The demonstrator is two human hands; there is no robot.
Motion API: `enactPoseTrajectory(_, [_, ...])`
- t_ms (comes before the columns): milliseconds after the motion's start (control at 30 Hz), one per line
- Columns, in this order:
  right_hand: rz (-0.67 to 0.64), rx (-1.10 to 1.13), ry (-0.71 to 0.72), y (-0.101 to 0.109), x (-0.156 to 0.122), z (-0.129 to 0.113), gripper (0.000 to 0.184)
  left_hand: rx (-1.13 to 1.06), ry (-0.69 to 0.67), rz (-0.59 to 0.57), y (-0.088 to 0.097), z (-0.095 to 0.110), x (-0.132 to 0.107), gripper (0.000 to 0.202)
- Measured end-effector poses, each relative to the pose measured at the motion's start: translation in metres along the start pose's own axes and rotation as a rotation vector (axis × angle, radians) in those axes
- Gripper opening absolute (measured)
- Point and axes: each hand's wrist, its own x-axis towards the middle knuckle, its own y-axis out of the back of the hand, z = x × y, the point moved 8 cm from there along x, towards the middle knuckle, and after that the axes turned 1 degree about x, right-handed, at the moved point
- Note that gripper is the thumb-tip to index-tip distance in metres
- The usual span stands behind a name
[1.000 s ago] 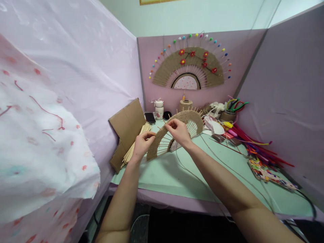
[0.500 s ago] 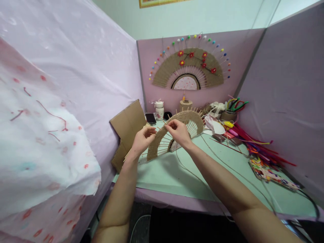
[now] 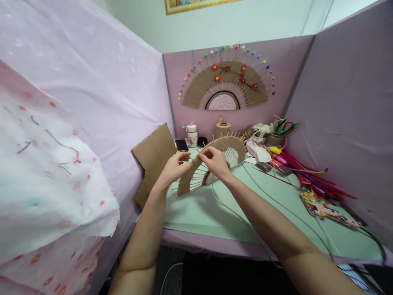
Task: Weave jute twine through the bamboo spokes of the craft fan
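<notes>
A half-made fan (image 3: 187, 180) of thin sticks woven with brown twine stands tilted above the table, its stick ends poking out along the curved rim. My right hand (image 3: 215, 162) pinches at the fan's upper rim, thumb and forefinger together on what looks like the twine. A loose strand of twine (image 3: 222, 204) runs down from below this hand toward the table's front edge. My left hand (image 3: 176, 167) is at the fan's left rim, thumb and fingers apart, close to the stick ends. Whether its fingertips touch the sticks is unclear.
A finished fan (image 3: 193, 92) with red flowers hangs on the back panel. Behind the work stand a white jar (image 3: 192, 136), a phone (image 3: 181, 145) and a twine spool (image 3: 223, 129). Cardboard (image 3: 155, 157) leans at left; pipe cleaners (image 3: 316, 180) and a patterned pouch (image 3: 325, 211) lie right.
The view has shifted slightly. My left fingers have spread a little along the rim, and my right hand stays pinched at nearly the same place on the fan.
</notes>
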Motion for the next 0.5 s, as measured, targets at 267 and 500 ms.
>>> enactPoseTrajectory(267, [-0.042,-0.002,-0.031,0.002,0.001,0.009,0.010,0.155,-0.062,0.030,-0.013,0.021,0.007,0.019])
enactPoseTrajectory(500, [-0.090,0.234,-0.124,0.014,0.009,0.015,0.018,0.180,-0.030,0.059,-0.011,0.018,0.010,0.014])
